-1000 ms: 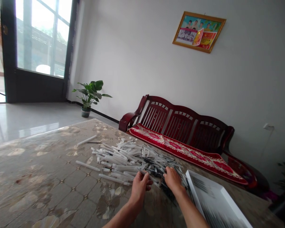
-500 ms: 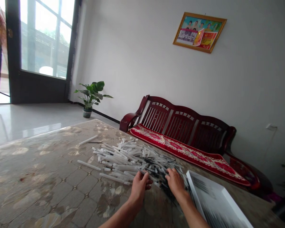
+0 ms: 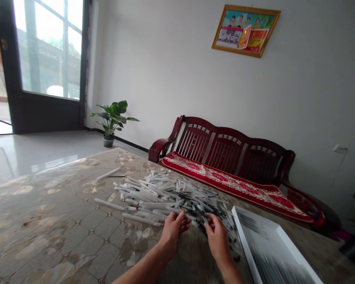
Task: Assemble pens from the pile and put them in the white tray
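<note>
A loose pile of pens and white pen barrels [image 3: 154, 189], with black parts among them, lies on the patterned table. At its near edge my left hand [image 3: 172, 230] is closed, thumb against the curled fingers. A pale pen [image 3: 190, 217] runs out from its fingertips towards the right. Facing it, my right hand [image 3: 217, 236] pinches with thumb and forefinger, beside the dark part of the pile; what sits in the pinch is too small to make out. To the right of that hand stands a shallow white box [image 3: 242, 232] with rows of thin dark sticks inside.
Left of the pile lie a separate white barrel [image 3: 109, 204], another white barrel [image 3: 108, 173] and a thin dark rod [image 3: 116, 176]. Behind the table [image 3: 62, 221] stands a red wooden bench [image 3: 225, 152] with a red patterned cover. A potted plant [image 3: 108, 140] is on the floor.
My right hand has drawn back towards me and slightly left, its fingers now pinched together. My left hand stays nearly in place. The whole view has shifted slightly.
</note>
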`<action>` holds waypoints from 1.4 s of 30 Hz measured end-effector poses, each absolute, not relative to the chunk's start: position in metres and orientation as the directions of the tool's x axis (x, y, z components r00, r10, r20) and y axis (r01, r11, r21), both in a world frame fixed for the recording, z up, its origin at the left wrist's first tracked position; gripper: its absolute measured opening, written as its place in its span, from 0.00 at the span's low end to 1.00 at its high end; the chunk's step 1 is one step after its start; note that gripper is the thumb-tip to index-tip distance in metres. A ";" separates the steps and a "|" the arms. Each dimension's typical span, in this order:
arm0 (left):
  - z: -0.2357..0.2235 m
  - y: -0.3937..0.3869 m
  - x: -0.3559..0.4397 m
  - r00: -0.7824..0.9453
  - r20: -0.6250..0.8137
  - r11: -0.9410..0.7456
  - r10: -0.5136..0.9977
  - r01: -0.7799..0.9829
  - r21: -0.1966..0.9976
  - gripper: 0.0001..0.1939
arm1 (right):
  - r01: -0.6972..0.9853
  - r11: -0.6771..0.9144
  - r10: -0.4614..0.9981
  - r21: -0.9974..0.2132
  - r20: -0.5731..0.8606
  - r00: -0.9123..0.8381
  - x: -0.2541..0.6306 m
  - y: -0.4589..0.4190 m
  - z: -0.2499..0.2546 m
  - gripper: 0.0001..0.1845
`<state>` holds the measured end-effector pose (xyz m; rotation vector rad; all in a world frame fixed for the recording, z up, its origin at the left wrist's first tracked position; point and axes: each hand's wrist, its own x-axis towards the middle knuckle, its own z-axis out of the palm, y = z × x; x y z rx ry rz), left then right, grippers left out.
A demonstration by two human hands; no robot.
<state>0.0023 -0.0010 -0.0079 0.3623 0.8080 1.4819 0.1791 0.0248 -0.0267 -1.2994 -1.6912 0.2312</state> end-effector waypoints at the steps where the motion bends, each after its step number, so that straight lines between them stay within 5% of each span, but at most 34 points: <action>1: -0.008 -0.001 0.002 -0.103 -0.250 0.095 0.963 -0.736 0.670 0.18 | 0.629 0.423 0.826 -0.652 0.563 0.028 0.176 0.021 -0.029 0.12; 12: -0.010 -0.003 0.000 -0.158 -0.141 0.021 0.977 -0.590 0.807 0.23 | 0.625 0.475 0.790 -0.619 0.613 0.006 0.164 0.005 -0.029 0.11; 16: -0.010 -0.004 -0.001 -0.178 0.082 -0.140 0.981 -0.340 0.930 0.16 | 0.585 0.502 0.762 -0.638 0.646 0.051 0.169 0.009 -0.031 0.12; 19: -0.009 -0.009 -0.002 -0.152 0.271 -0.272 0.951 0.012 0.962 0.12 | 0.505 0.510 0.771 -0.696 0.630 0.090 0.170 0.010 -0.030 0.13; 23: -0.003 -0.017 -0.007 -0.029 0.402 -0.334 0.915 0.504 0.797 0.12 | 0.452 0.505 0.778 -0.735 0.615 0.130 0.170 0.006 -0.022 0.12; 26: 0.002 -0.021 -0.010 0.058 0.432 -0.351 0.900 0.682 0.642 0.14 | 0.473 0.514 0.760 -0.716 0.636 0.137 0.171 0.003 -0.016 0.10; 31: 0.005 -0.023 -0.013 0.123 0.458 -0.371 0.880 0.781 0.502 0.15 | 0.488 0.555 0.733 -0.674 0.673 0.096 0.172 0.001 -0.014 0.08; 42: 0.007 -0.023 -0.016 0.185 0.534 -0.438 0.825 0.807 0.397 0.13 | 0.529 0.631 0.708 -0.567 0.700 -0.094 0.172 -0.005 -0.007 0.10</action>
